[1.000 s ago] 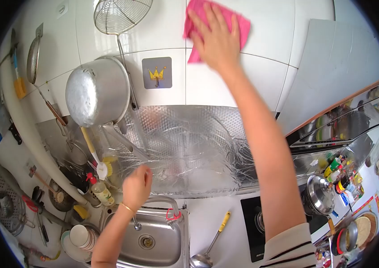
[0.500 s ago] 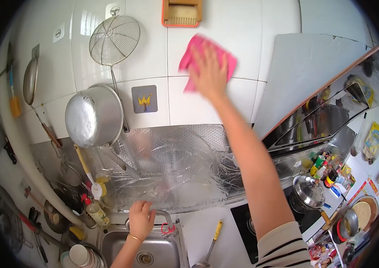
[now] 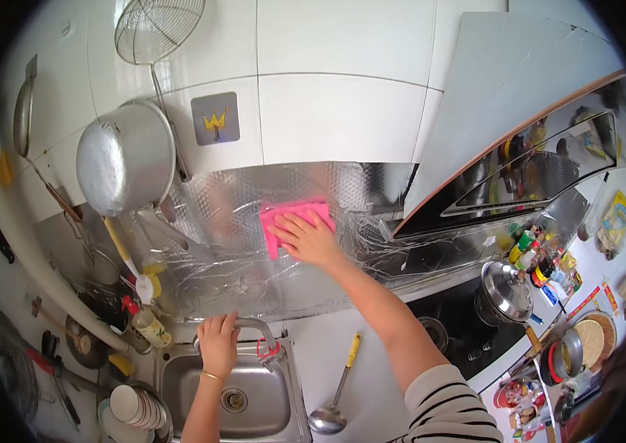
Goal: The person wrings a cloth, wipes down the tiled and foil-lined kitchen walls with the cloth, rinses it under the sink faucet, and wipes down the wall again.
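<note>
My right hand lies over a pink cloth, pressing it with spread fingers against the silver foil on the lower wall. Down at the sink, my left hand is at the curved faucet, hiding part of its pipe. The fingers of that hand point up, slightly bent, and no loose object shows in them. A red band hangs around the faucet's spout.
A ladle with a yellow handle lies on the white counter. At right are a lidded pot on the black stove and a range hood above. A large pot and a wire strainer hang upper left. Stacked bowls stand beside the sink.
My right hand has brought the pink cloth down from the white tiles to the foil. My left hand stays by the faucet, its fingers now closer together. The view has tilted lower.
</note>
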